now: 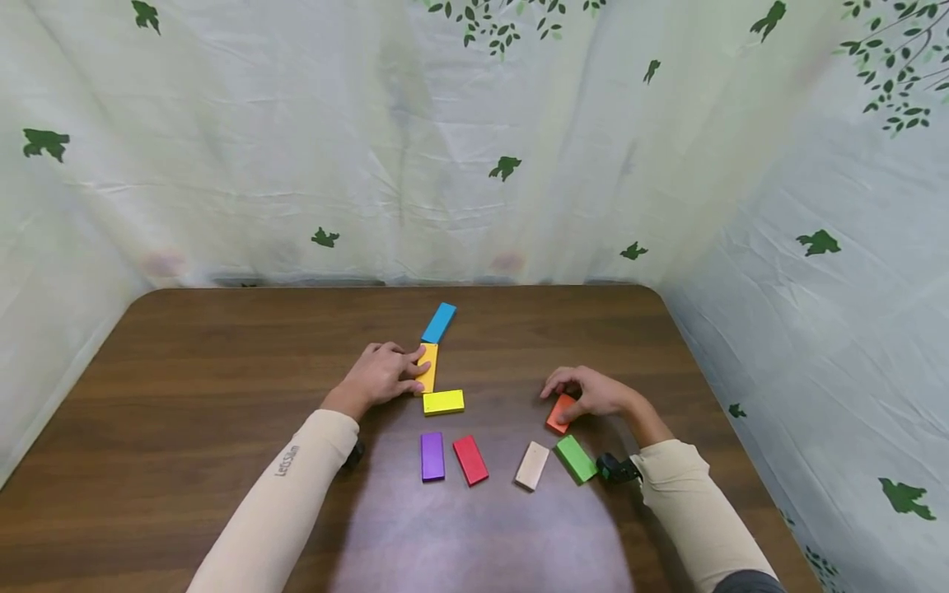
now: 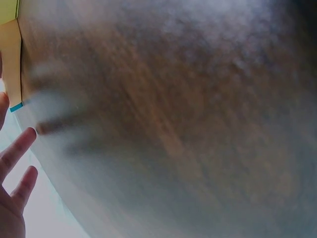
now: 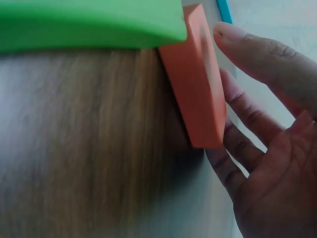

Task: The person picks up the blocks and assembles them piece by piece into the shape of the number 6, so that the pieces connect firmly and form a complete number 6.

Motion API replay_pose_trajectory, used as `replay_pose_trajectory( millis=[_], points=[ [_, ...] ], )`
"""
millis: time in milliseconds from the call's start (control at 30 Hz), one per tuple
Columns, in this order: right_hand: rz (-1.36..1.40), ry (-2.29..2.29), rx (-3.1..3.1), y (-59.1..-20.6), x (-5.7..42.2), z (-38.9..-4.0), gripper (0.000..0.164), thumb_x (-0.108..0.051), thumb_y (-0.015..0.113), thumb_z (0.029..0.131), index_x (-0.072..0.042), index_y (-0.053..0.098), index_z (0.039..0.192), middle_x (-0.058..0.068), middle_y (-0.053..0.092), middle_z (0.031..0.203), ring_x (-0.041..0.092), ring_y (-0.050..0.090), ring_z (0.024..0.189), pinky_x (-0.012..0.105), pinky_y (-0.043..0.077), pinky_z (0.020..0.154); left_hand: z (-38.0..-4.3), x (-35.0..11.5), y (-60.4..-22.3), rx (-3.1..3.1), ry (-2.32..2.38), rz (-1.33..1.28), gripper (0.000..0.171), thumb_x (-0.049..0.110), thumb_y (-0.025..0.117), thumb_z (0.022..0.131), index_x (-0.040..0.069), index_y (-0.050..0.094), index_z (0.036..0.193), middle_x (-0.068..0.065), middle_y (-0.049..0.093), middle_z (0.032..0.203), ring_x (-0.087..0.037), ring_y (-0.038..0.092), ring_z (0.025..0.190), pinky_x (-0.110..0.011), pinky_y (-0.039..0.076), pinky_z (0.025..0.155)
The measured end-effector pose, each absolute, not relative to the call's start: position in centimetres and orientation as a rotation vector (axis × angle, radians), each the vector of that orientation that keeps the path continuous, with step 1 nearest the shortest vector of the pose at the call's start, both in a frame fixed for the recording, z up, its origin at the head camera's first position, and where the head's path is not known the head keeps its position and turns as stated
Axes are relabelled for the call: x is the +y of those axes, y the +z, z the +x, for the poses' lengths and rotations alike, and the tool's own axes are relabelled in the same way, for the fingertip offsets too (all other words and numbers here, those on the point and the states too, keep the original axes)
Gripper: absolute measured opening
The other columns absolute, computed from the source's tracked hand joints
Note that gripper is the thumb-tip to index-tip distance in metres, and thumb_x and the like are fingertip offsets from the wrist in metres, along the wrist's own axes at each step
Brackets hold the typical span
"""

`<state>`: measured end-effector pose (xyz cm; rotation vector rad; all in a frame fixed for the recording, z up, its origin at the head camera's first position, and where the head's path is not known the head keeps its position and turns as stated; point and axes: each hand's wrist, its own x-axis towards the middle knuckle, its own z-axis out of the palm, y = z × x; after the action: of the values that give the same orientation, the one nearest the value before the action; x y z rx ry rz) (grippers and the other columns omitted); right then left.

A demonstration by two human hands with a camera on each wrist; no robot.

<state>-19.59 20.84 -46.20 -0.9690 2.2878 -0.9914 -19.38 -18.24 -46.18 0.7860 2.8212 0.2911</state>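
Observation:
In the head view, my left hand (image 1: 380, 375) rests its fingertips on an orange-yellow block (image 1: 427, 377). In the left wrist view this block (image 2: 12, 64) is at the left edge, with the outer fingers (image 2: 19, 151) spread apart. A blue block (image 1: 439, 323) lies at its far end, a yellow block (image 1: 443, 402) at its near end. My right hand (image 1: 593, 390) is over an orange-red block (image 1: 559, 413). The right wrist view shows that block (image 3: 195, 84) beside the fingers, with a small gap at the thumb (image 3: 262, 57). A green block (image 1: 576, 459) lies nearer me.
Purple (image 1: 432, 456), red (image 1: 470, 459) and pale wood (image 1: 532, 466) blocks lie in the near middle of the brown wooden table (image 1: 222, 395). A white curtain (image 1: 282, 148) with green leaf prints hangs behind it and along the sides.

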Motion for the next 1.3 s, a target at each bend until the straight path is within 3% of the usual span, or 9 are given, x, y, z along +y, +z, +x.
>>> replay_pose_trajectory(
  millis=[400, 833, 1300],
  points=[
    [-0.968, -1.008, 2.266, -46.6, 22.0, -19.6, 0.032, -0.007, 0.080, 0.077, -0.003, 0.070, 0.108, 0.010, 0.060, 0.115, 0.020, 0.053, 0.105, 0.035, 0.045, 0.089, -19.3, -18.5, -46.3, 2.843, 0.316, 0.748, 0.053, 0.040, 0.068, 0.086, 0.018, 0.056, 0.133, -0.006, 0.044, 0.146, -0.037, 0.047, 0.121, -0.056, 0.032, 0.100],
    [-0.895, -1.014, 2.287, -46.8, 22.7, -19.8, 0.032, 0.002, 0.077, 0.076, -0.004, 0.074, 0.107, 0.008, 0.063, 0.111, 0.020, 0.054, 0.103, 0.035, 0.047, 0.088, -19.5, -18.4, -46.2, 2.832, 0.309, 0.744, 0.053, 0.040, 0.068, 0.086, 0.018, 0.056, 0.133, -0.005, 0.043, 0.147, -0.037, 0.046, 0.123, -0.056, 0.032, 0.101],
    [-0.939, -0.964, 2.316, -46.4, 21.4, -20.2, 0.027, -0.003, 0.080, 0.074, -0.004, 0.075, 0.101, 0.007, 0.066, 0.103, 0.016, 0.057, 0.089, 0.029, 0.049, 0.077, -19.4, -18.3, -46.2, 2.833, 0.317, 0.781, 0.052, 0.039, 0.067, 0.088, 0.018, 0.055, 0.134, -0.005, 0.044, 0.146, -0.038, 0.047, 0.121, -0.055, 0.033, 0.100]
  ],
)
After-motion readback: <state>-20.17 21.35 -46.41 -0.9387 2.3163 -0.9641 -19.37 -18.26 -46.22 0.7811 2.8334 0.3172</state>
